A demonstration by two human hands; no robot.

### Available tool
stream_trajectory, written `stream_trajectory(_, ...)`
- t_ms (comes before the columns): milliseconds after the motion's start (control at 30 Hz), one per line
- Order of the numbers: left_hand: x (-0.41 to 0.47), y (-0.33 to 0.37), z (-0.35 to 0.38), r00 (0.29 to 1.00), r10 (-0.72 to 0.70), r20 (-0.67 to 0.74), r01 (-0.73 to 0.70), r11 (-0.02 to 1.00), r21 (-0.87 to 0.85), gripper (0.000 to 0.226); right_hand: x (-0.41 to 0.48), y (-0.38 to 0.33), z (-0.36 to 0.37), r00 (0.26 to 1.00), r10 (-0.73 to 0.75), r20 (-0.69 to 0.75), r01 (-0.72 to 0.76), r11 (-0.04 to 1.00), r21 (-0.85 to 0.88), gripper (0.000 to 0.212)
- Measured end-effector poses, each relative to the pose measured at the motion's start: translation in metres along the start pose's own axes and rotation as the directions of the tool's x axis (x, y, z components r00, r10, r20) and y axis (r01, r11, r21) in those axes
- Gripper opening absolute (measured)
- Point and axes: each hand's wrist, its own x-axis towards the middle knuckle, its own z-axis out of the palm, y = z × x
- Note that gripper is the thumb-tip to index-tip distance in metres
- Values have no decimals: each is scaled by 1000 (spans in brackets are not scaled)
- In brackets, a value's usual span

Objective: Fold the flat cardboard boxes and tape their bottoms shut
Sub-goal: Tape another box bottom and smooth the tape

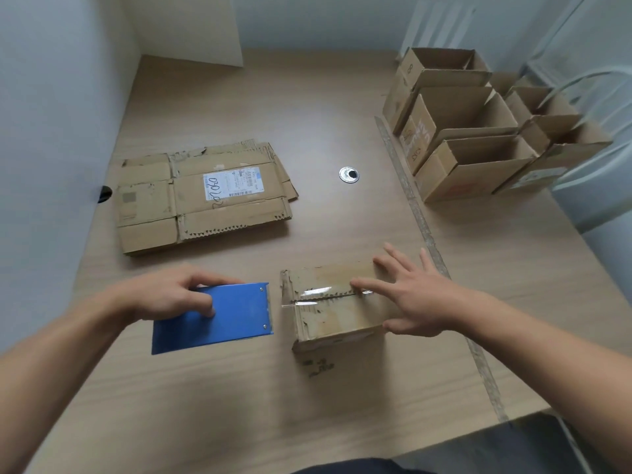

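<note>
Bottom of small brown cardboard box (pixel 337 313), upturned near the front of the pale wooden table (pixel 307 131), with clear tape along its seam. The right hand (pixel 420 299) is spread, index fingertip pressing the tape. The left hand (pixel 171 292) grips a flat blue riveted tape dispenser (pixel 236 319) just beside the box. Flattened cardboard boxes (pixel 205 196) lie rear left, and assembled open boxes (pixel 478 138) stand rear right.

A: Surface?
B: Pale wood-grain table (pixel 290 97). Round metal grommet (pixel 349 174) set in it, right of centre.
A: Anything else?
B: White board (pixel 191 29) leaning at far wall. Worn strip (pixel 420 217) running down table's right part. Small black item (pixel 104 194) at left edge.
</note>
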Motion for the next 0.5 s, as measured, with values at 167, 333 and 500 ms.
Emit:
stream_trajectory(167, 5, -4, 12, 1000, 12, -25, -12, 999, 36, 61, 15, -30, -7, 988, -120, -93, 124, 991, 44, 71)
stream_trajectory(333, -8, -7, 4, 998, -9, -67, 11, 999, 37, 60, 24, -38, -3, 987, -125, -104, 131, 990, 53, 108)
stream_trajectory(500, -35, 9, -17, 998, 38, -56, -37, 999, 18, 59, 35, -39, -8, 990, -96, -102, 98, 995, 18, 107)
